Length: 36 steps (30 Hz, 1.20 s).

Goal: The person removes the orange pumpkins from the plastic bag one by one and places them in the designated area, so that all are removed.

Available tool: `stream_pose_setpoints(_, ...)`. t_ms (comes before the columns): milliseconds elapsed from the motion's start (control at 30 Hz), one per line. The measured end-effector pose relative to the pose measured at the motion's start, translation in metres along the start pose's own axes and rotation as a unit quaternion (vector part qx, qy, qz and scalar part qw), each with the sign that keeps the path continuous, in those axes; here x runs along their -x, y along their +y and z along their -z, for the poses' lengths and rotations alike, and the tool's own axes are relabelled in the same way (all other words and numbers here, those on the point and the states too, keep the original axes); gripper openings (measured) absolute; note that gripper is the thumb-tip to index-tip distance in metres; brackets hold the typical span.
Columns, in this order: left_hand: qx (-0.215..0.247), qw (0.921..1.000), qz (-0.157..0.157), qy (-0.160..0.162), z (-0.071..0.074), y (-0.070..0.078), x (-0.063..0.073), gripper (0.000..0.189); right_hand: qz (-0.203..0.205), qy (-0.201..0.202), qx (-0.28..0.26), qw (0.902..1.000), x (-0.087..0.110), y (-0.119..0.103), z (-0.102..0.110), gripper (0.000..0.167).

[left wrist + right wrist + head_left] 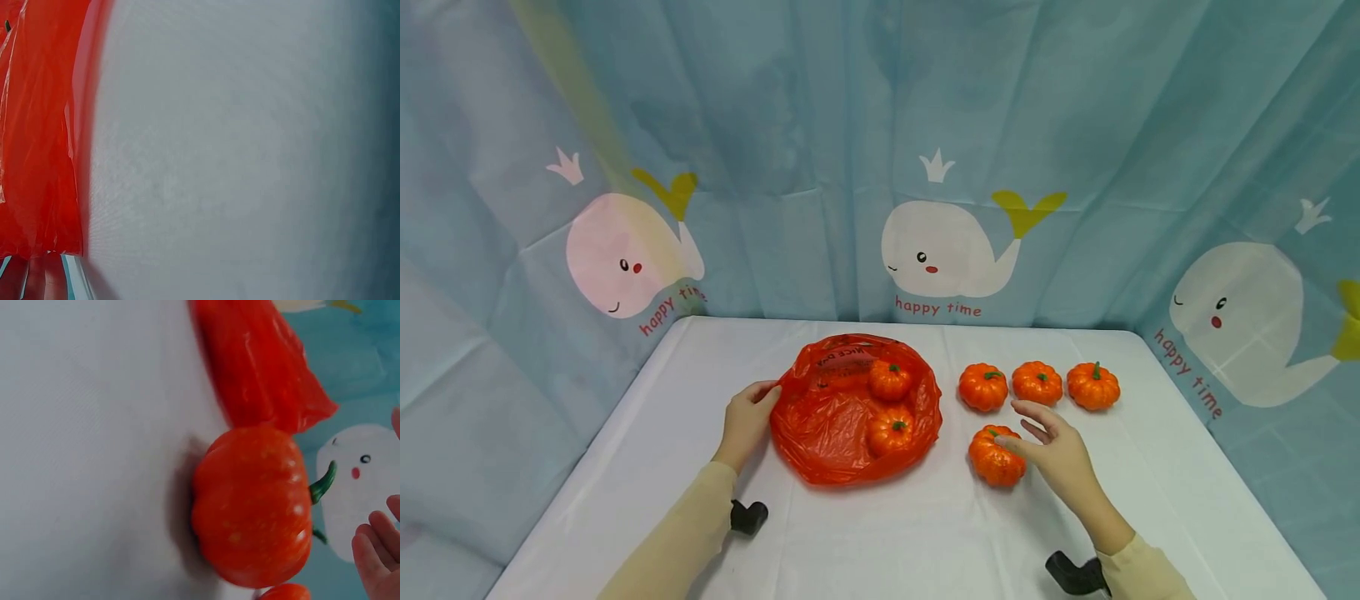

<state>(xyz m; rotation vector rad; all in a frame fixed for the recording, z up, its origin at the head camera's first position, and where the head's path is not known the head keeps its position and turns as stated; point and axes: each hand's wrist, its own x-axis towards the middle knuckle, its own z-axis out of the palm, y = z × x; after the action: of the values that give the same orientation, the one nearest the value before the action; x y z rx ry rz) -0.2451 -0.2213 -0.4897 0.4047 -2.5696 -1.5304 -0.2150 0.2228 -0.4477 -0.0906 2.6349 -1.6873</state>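
At the left, the left hand (751, 421) pinches the rim of the red bag (831, 425), whose thin film looks light, limp and easy to tear, so a gentle hold on the edge should suit it. In its right half sit two pumpkins, back (890, 381) and front (891, 431). Right of the bag, on the white desk (865, 542), lies the near pumpkin (997, 457), glossy, probably light, firm and a little slippery; the ribbed sides seem a better grip than the thin stem. Behind it stand three more, left (983, 387), middle (1037, 383) and right (1093, 386). The right hand (1060, 458) is held wide beside the near pumpkin, gripping nothing
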Motion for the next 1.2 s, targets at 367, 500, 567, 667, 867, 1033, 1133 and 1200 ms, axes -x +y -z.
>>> stream_pose_setpoints(367,0.004,1.0,0.003,0.0,0.0,0.002,0.001,0.043,0.023,-0.03,-0.055,0.9978,-0.002,-0.025,-0.014,0.061)
stream_pose_setpoints(500,0.003,1.0,0.003,-0.001,0.0,0.001,0.001,0.043,0.027,-0.059,-0.061,0.996,-0.008,-0.034,-0.021,0.063)
stream_pose_setpoints(567,0.002,1.0,0.002,0.0,0.0,0.001,0.001,0.043,0.037,-0.074,-0.061,0.9947,-0.011,-0.038,-0.025,0.063)
stream_pose_setpoints(667,0.004,1.0,0.003,0.0,0.001,0.0,0.0,0.042,0.05,-0.089,-0.066,0.9926,-0.017,-0.043,-0.032,0.062)
stream_pose_setpoints(867,0.006,1.0,0.005,-0.005,0.0,0.0,-0.001,0.042,0.07,-0.101,-0.058,0.9908,-0.024,-0.047,-0.045,0.06)
stream_pose_setpoints(1033,0.008,0.9999,0.004,-0.008,-0.001,0.0,-0.003,0.042,0.069,-0.098,-0.069,0.9904,-0.025,-0.05,-0.056,0.061)
stream_pose_setpoints(1133,0.008,0.9999,0.007,-0.009,-0.001,0.002,-0.002,0.042,0.065,-0.083,-0.082,0.991,-0.025,-0.051,-0.065,0.061)
stream_pose_setpoints(1200,0.008,0.9999,0.006,-0.004,-0.002,0.004,-0.001,0.042,0.065,-0.068,-0.089,0.9916,-0.026,-0.051,-0.071,0.06)
